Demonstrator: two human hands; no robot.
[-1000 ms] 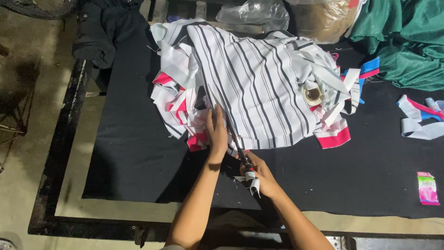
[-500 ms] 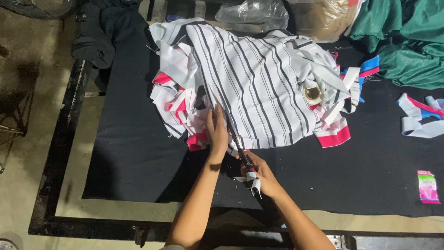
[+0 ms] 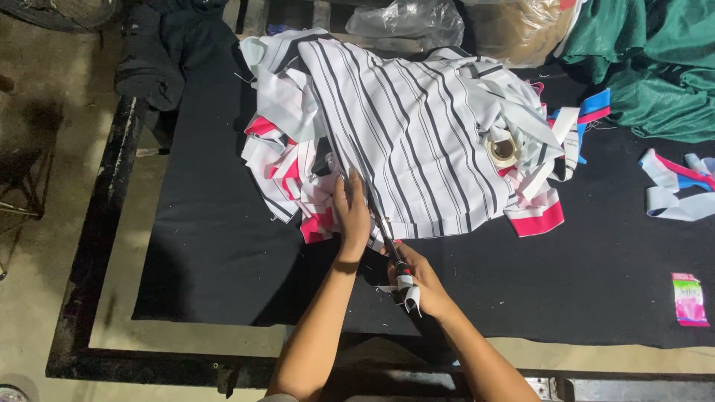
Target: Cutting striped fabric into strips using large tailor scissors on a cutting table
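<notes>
The cutting step looks to be in hand. The left hand (image 3: 350, 212) lies flat, fingers extended, pinning the striped fabric (image 3: 417, 141) near the table's (image 3: 201, 253) front edge; the right hand (image 3: 421, 279) grips scissors (image 3: 387, 238) (blades partly hidden), so a further cut calls for a steady line. A tape roll (image 3: 503, 149) sits on the cloth ahead; 1 pink packet (image 3: 689, 298) lies by the right edge.

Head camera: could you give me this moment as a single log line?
left hand: flat on striped fabric | right hand: grip on scissors, blades at fabric edge | surface: black cloth table | nearby: tape roll, green fabric
</notes>
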